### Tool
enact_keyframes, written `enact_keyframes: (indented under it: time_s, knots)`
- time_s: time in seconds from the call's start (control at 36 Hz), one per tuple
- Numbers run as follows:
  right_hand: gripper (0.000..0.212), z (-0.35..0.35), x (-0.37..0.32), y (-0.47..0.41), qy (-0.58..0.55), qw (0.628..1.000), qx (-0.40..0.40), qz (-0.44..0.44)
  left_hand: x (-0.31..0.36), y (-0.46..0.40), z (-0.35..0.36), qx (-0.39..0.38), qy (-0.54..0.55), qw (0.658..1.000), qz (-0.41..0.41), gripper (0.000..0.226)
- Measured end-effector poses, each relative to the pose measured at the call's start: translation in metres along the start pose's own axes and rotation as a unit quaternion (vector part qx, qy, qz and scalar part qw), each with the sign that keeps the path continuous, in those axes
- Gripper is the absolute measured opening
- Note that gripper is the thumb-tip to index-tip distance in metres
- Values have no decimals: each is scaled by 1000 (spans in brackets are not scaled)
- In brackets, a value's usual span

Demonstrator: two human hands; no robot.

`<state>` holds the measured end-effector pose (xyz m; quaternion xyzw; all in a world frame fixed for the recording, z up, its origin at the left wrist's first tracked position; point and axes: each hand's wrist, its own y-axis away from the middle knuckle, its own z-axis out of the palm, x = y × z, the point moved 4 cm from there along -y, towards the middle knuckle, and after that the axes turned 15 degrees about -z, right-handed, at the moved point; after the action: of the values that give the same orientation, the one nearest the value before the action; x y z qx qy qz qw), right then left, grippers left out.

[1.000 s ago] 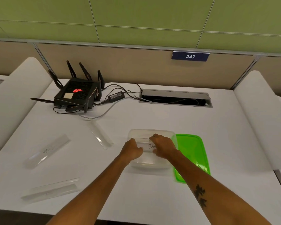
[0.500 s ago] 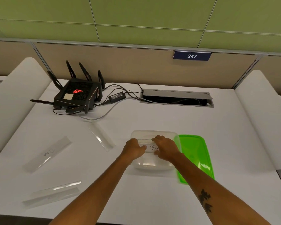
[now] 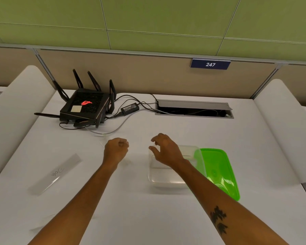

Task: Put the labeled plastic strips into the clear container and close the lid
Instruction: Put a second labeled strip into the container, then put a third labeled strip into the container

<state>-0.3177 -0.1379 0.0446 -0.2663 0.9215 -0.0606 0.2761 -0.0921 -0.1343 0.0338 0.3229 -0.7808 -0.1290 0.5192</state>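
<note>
On the white desk, the left hand is curled into a loose fist over a clear strip, the right hand hovers spread-fingered above the clear rectangular plastic container beside its green lid, a handwritten labeled clear plastic strip lies far left, and a blue sign reads "247".

Both hands have left the clear container. The left hand, previously at the container's left rim, now lies curled over the strip nearer the surface's far-left corner. The right hand, previously pressing the labeled strip inside, now hovers with fingers spread above the container's far-left corner.
</note>
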Motion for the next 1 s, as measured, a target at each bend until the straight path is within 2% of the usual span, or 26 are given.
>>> enact_keyframes:
  time_s: [0.08, 0.17, 0.25, 0.44, 0.64, 0.78, 0.92, 1.0]
  knots:
    - [34, 15, -21, -15, -26, 1000, 2, -7, -12, -17, -17, 21, -13, 999, -29, 12]
    - [39, 35, -40, -27, -36, 999, -22, -8, -24, -30, -30, 51, -50, 997, -42, 29]
    - [46, 59, -54, -37, -39, 997, -64, 3, -33, -41, -38, 64, -75, 994, -50, 37]
    - [51, 112, -65, -43, -41, 986, -146, 63, -47, -65, -39, 27, -54, 994, -88, 48]
    - [41, 136, -72, -45, -39, 985, -147, 84, -46, -81, -32, 1, -9, 994, -113, 52]
    - [35, 144, -77, -45, -30, 987, -130, 88, -49, -91, -30, -13, 8, 993, -115, 43]
    - [37, 146, -79, -43, -35, 988, -115, 101, -49, -93, -28, -20, 21, 992, -126, 19]
    - [34, 146, -79, -42, -39, 986, -113, 114, -49, -93, -29, -15, 16, 992, -127, 17]
